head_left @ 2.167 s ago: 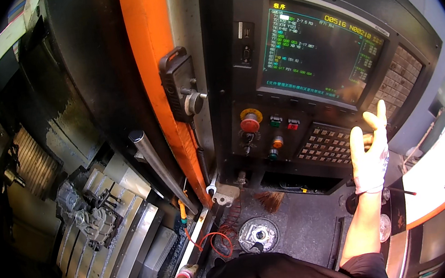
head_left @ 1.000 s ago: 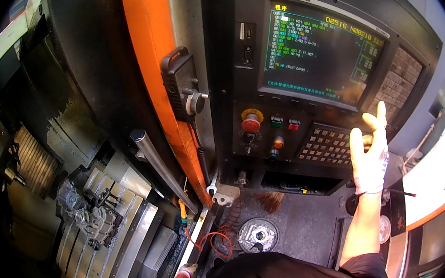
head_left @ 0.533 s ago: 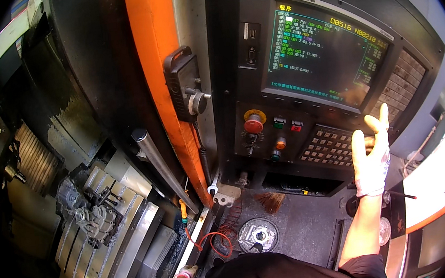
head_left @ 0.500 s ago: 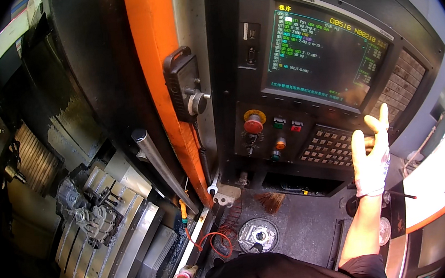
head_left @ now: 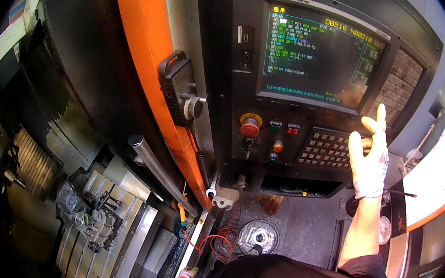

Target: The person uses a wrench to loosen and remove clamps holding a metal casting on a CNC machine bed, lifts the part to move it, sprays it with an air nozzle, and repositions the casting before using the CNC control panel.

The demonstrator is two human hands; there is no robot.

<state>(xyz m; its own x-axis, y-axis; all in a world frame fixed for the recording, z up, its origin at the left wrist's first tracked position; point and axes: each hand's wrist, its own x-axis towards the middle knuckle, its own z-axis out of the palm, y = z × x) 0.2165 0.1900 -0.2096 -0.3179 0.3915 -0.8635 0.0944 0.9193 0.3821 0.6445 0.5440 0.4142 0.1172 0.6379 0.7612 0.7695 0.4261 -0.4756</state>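
My right hand, in a pale glove, is raised in front of the machine's control panel with nothing in it. Its thumb and forefinger stretch upward and apart, between the keypad and the key block right of the lit screen. Low at the left, my gloved left hand is at the metal sill of the machine opening. Its fingers are too small and turned away to read. Inside the machine, grey metal castings sit clamped on the slotted table.
A black handheld control box hangs on the orange post. A red stop button sits below the screen. A yellow air gun with a red hose, a brush and a round metal part lie lower down.
The view has shifted slightly, so the panel appears a little further left. My right hand keeps its stretched pose near the keys, and my left hand stays by the sill.
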